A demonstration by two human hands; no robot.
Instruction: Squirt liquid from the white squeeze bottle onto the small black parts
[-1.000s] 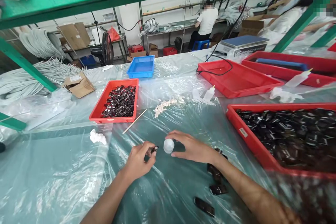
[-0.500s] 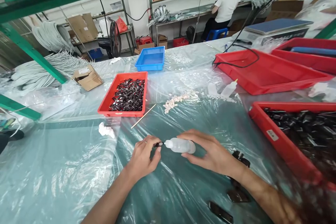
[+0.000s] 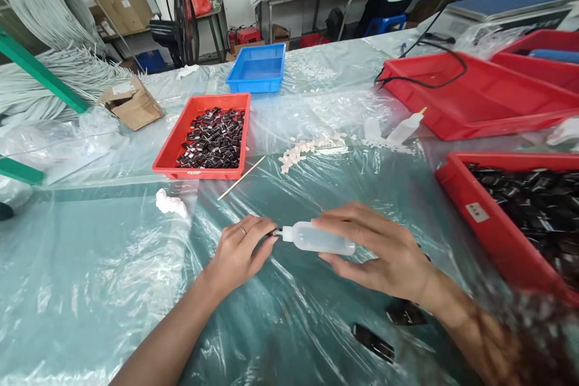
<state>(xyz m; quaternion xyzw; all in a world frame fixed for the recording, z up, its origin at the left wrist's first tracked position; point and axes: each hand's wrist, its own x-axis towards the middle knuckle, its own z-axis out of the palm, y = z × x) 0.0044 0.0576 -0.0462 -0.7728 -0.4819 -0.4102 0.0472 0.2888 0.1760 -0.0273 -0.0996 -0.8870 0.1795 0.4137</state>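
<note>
My left hand [image 3: 242, 251] pinches a small black part [image 3: 274, 232] between thumb and fingers; most of it is hidden. From the right, my right hand [image 3: 380, 247] grips a translucent white squeeze bottle [image 3: 316, 237], which lies nearly level with its nozzle pointing left. The nozzle tip meets the black part, though whether it enters it I cannot tell. Both hands are above the plastic-covered table [image 3: 280, 325]. Near my right forearm lie loose glossy black pieces, one of them a long black piece [image 3: 373, 342].
Small black parts fill a red tray [image 3: 199, 174] ahead; a blue tray [image 3: 256, 83] stands behind it. A thin stick [image 3: 241, 178], white pieces [image 3: 294, 155] and crumpled tissue [image 3: 170, 203] lie between. Another bottle [image 3: 404, 128] lies farther back. A red bin [image 3: 474, 235] borders the right.
The view has tilted down and shifted. The squeeze bottle now lies more level, its nozzle still at the black part. Both hands keep their holds.
</note>
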